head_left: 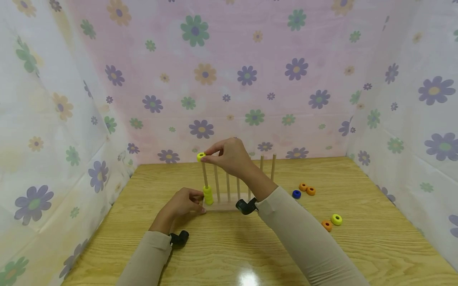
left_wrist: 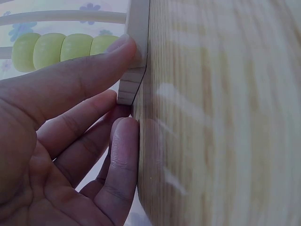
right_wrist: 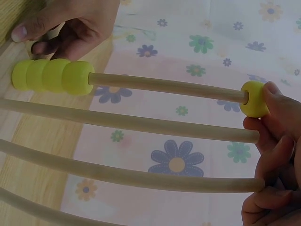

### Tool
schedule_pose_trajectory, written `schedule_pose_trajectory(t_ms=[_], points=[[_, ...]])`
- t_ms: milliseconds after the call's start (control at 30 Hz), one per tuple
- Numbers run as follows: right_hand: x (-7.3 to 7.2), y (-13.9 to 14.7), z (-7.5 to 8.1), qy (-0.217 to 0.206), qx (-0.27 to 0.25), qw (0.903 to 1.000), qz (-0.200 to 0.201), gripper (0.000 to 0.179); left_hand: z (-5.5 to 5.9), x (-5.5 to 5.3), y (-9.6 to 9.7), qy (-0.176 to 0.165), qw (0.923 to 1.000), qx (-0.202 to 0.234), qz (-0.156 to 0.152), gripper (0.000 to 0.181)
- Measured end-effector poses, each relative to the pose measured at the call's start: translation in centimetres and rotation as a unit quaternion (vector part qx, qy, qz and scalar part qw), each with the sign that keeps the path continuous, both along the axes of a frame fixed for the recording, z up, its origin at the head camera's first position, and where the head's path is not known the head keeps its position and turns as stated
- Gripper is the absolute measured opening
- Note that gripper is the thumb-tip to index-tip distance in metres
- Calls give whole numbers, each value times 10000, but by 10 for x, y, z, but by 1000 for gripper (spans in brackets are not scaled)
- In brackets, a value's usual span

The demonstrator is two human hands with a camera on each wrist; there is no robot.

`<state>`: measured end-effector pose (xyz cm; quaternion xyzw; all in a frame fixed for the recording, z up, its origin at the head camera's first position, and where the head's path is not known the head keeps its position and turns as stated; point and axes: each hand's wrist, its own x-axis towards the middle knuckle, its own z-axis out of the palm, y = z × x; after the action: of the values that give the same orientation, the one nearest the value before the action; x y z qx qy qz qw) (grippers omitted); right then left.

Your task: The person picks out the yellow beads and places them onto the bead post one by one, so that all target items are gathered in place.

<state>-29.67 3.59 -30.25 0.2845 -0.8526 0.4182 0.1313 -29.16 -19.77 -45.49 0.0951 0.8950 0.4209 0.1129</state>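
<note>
My right hand pinches a yellow bead between thumb and forefinger at the top of the leftmost wooden peg. In the right wrist view the peg's tip sits in the bead's hole. Several yellow beads are stacked at the foot of that same peg. Down at the left end of the wooden peg rack, my left hand holds the base. The left wrist view has its thumb on the base's face, with the other fingers around the end and low against the table.
More upright pegs stand along the rack to the right, without beads. On the table to the right lie a blue bead, several orange beads and a yellow bead. Flowered cloth surrounds the table's back and sides.
</note>
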Motion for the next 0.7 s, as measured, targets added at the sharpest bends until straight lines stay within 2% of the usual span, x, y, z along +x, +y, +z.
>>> schedule_pose_trajectory(t_ms=[433,700], points=[[1,1,0,38,2,10000,23,16,0,-1,-1,4,9999,72,-81,52],[2,2,1,-4,-35,10000,-33,15,0,0,0,16,10000,-31,-6,53]])
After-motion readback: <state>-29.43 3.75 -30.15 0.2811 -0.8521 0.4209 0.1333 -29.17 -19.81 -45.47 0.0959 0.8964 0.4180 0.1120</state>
